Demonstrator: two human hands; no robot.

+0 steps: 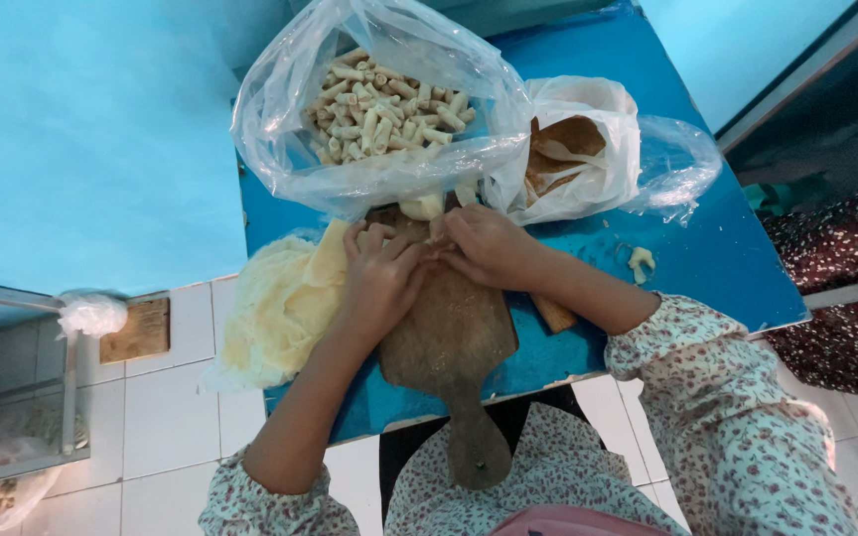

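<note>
A wooden cutting board [449,342] with a handle lies on a blue table [707,268]. My left hand [379,278] and my right hand [489,246] press together at the board's far end, fingers curled over something small that the fingers hide. A pale piece of dough [421,206] lies just beyond the fingertips. A stack of thin yellowish dough sheets [280,308] sits left of the board, touching my left hand. Behind the hands stands an open clear plastic bag [389,109] full of small rolled pastries.
A white plastic bag [573,149] holding brown filling sits right of the clear bag. A small dough scrap [640,262] lies on the table at the right. White floor tiles [161,417] and a small wooden block [137,331] lie at the left. A dark patterned cloth [846,288] is at the far right.
</note>
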